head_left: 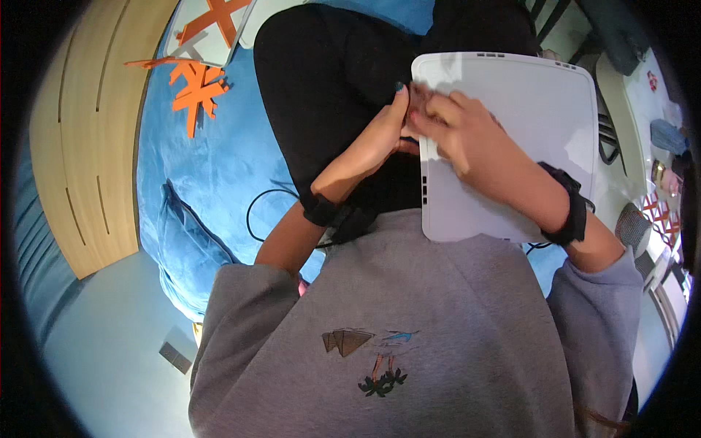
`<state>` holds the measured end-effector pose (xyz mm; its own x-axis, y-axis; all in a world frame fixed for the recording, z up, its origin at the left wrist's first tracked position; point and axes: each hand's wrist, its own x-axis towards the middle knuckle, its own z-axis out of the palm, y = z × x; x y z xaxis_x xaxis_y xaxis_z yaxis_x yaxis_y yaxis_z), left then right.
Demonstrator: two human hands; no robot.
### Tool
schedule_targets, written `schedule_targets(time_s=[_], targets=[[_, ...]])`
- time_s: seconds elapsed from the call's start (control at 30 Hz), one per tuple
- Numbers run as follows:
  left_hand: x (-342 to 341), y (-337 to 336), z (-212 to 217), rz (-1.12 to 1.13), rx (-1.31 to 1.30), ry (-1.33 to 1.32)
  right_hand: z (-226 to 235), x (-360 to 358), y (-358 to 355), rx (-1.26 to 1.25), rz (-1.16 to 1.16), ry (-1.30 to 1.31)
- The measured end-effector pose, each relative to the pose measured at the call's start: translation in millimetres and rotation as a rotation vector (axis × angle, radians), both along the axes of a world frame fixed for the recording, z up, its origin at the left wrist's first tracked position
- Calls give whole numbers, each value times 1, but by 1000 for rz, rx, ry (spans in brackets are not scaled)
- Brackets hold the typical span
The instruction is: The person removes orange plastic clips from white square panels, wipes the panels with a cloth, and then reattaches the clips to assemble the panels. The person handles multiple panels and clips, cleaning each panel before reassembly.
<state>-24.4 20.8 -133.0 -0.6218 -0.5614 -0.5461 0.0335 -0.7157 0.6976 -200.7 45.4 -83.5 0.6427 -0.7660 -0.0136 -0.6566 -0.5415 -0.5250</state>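
Note:
A white square panel with rounded corners and small dark slots along its rim lies across my lap. At its left edge, close to the upper corner, my left hand grips the rim; its thumb points up and its fingers curl at the edge, partly hidden. My right hand reaches over the panel to the same spot, its bent fingers meeting the left ones. Motion smears those fingertips, so whether a small piece sits between them cannot be made out.
Orange cross-shaped pieces lie on the blue blanket at the left, beside another white panel bearing an orange X. A black cable loops near my left forearm. A wooden slatted board stands far left; chair legs show right.

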Motion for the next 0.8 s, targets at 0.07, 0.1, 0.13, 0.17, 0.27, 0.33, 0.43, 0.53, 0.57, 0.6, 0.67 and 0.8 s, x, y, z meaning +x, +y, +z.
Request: schedule_targets(time_s=[0.07, 0.1, 0.13, 0.17, 0.27, 0.33, 0.43, 0.53, 0.57, 0.6, 0.67, 0.8], targets=[[0, -2, -1, -74, 38, -21, 12, 2, 24, 146, 104, 24], [-1, -3, -1, -65, 19, 15, 20, 3, 37, 190, 165, 54], [-4, -3, 0, -52, 25, 7, 27, 4, 47, 182, 216, 17], [-7, -4, 0, -40, 32, 1, 33, 5, 55, 237, 231, 66], [-19, 0, 1, -12, -202, -23, 43, 9, 72, 240, 252, 36], [-24, 3, 1, -21, -445, -27, 45, 7, 77, 276, 294, 98], [-20, -1, 3, -7, -455, -14, 42, -9, 83, 262, 227, -49], [-11, -10, 8, -13, -443, -9, 33, -45, 97, 289, 128, -2], [-8, -12, 10, 7, -476, -8, 30, -61, 105, 296, 29, 15], [-4, -13, 12, 3, -482, 0, 23, -79, 112, 195, -52, 33], [3, -10, 17, 43, -508, -136, 10, -114, 124, -38, -192, 163], [11, 0, 25, 215, -483, -202, 14, -167, 118, -179, -723, 87]])
